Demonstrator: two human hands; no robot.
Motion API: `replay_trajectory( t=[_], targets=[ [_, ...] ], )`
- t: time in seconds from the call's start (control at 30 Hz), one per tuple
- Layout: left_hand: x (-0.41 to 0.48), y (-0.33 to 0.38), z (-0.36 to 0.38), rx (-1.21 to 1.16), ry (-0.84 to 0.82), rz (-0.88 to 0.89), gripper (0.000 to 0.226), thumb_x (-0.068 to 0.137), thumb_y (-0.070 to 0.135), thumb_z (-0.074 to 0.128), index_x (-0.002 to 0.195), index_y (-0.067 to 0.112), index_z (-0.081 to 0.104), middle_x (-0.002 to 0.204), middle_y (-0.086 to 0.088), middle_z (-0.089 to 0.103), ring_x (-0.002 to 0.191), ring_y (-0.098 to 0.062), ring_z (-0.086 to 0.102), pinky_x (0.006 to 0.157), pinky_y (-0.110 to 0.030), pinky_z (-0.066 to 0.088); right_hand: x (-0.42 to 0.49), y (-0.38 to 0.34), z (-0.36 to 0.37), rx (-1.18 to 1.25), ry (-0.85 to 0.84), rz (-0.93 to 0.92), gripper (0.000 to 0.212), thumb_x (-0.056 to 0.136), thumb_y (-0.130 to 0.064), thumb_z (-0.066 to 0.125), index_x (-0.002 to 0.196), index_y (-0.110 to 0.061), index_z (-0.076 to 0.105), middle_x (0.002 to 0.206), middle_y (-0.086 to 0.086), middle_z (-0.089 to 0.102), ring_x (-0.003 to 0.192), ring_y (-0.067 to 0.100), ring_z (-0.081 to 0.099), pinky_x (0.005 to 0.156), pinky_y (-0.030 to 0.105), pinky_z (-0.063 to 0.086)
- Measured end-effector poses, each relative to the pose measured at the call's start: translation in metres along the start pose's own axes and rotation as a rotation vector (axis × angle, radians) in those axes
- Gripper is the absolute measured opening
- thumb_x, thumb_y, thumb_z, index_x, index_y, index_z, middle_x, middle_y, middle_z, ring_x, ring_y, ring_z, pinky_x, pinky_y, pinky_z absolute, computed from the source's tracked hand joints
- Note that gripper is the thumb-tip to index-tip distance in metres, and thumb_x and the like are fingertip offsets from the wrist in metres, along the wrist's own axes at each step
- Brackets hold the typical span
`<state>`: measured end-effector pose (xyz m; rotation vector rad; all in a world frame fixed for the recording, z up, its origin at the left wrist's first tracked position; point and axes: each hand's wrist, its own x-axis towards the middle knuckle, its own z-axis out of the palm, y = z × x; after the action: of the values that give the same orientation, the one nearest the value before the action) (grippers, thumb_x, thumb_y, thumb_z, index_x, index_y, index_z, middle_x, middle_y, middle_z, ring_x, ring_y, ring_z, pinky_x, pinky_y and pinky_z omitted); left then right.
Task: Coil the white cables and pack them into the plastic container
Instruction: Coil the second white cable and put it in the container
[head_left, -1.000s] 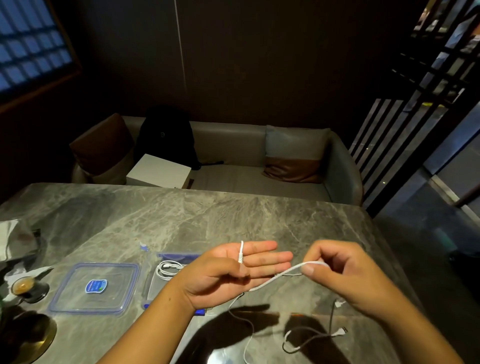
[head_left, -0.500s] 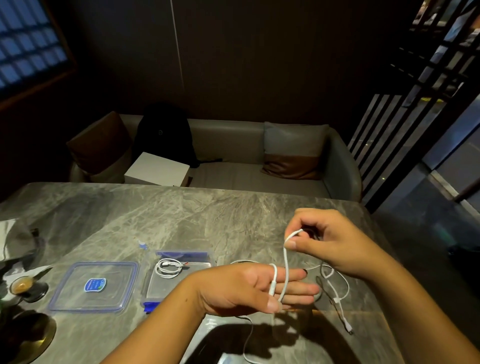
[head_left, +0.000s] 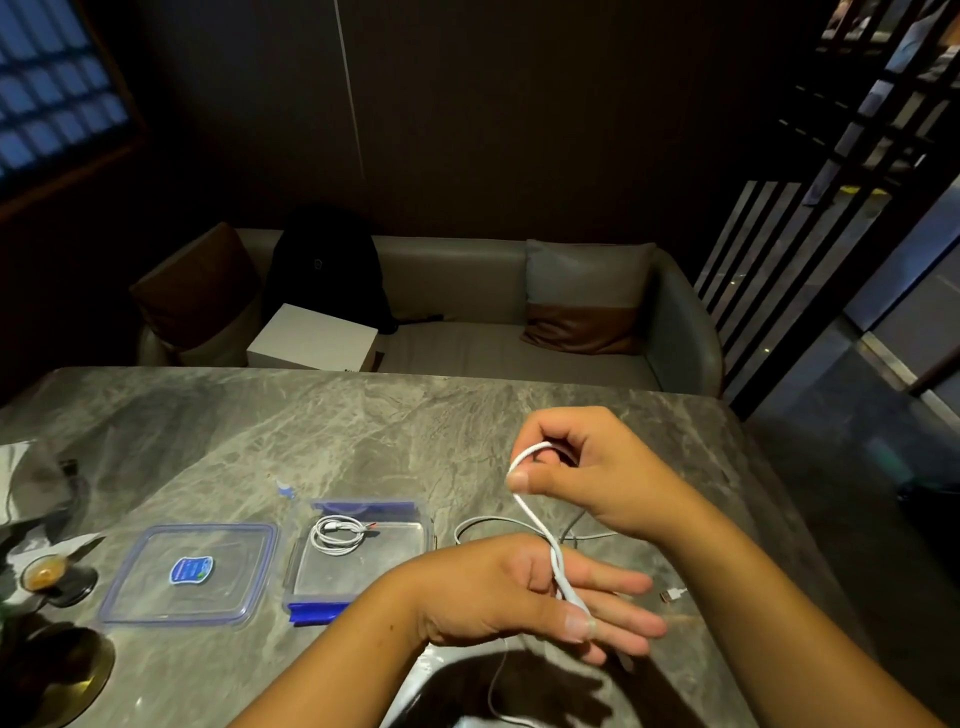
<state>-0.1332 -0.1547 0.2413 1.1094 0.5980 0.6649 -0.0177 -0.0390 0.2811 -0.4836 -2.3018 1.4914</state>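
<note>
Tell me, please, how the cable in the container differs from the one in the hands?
The coiled cable lies wound in neat loops inside the plastic container; the held cable is mostly loose, stretched between the right hand and left hand, its tail trailing on the table. Both are thin and white.

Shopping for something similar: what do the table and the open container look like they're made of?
Table: looks like polished grey marble or a stone-look slab, going by the pale veining and soft sheen; which one is unclear. Container: clear, glossy plastic with blue clips; the tabletop shows through its walls.
</note>
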Motion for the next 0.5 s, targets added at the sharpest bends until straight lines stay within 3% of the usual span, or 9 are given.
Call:
replay_trajectory(
  t=[0.13,0.23,0.37,0.5],
  targets=[
    [-0.002,0.006,0.003,-0.04,0.088,0.044,0.048,0.098,-0.011,0.04,0.145,0.0,0.04,0.144,-0.026,0.046,0.131,-0.035,0.051,0.107,-0.04,0.042,0.0,0.013,0.001,0.171,0.122,0.056,0.011,0.08,-0.015,0.074,0.073,-0.011,0.067,0.058,-0.008,0.055,0.05,0.001,0.043,0.05,0.015,0.037],
    [-0.002,0.008,0.008,-0.051,0.126,0.073,0.044,0.099,-0.009,0.041,0.142,0.002,0.045,0.142,-0.021,0.05,0.124,-0.028,0.058,0.103,-0.037,0.046,-0.002,0.022,0.006,0.257,0.131,0.12,0.014,0.08,-0.02,0.073,0.071,-0.012,0.067,0.054,-0.007,0.049,0.045,0.004,0.036,0.044,0.018,0.032],
    [-0.004,0.014,0.011,-0.084,0.121,0.096,0.043,0.098,-0.008,0.041,0.141,-0.001,0.045,0.142,-0.021,0.05,0.127,-0.032,0.055,0.1,-0.036,0.049,-0.004,0.028,0.012,0.316,0.131,0.161,0.015,0.081,-0.021,0.071,0.066,-0.018,0.066,0.051,-0.004,0.046,0.044,0.009,0.033,0.042,0.019,0.029],
    [-0.005,0.017,0.011,-0.126,0.101,0.152,0.045,0.097,-0.01,0.04,0.141,-0.002,0.044,0.142,-0.02,0.05,0.125,-0.03,0.056,0.102,-0.037,0.048,-0.006,0.029,0.018,0.305,0.115,0.204,0.021,0.086,-0.026,0.07,0.068,-0.016,0.065,0.06,0.012,0.046,0.054,0.024,0.035,0.049,0.026,0.031]
  ],
)
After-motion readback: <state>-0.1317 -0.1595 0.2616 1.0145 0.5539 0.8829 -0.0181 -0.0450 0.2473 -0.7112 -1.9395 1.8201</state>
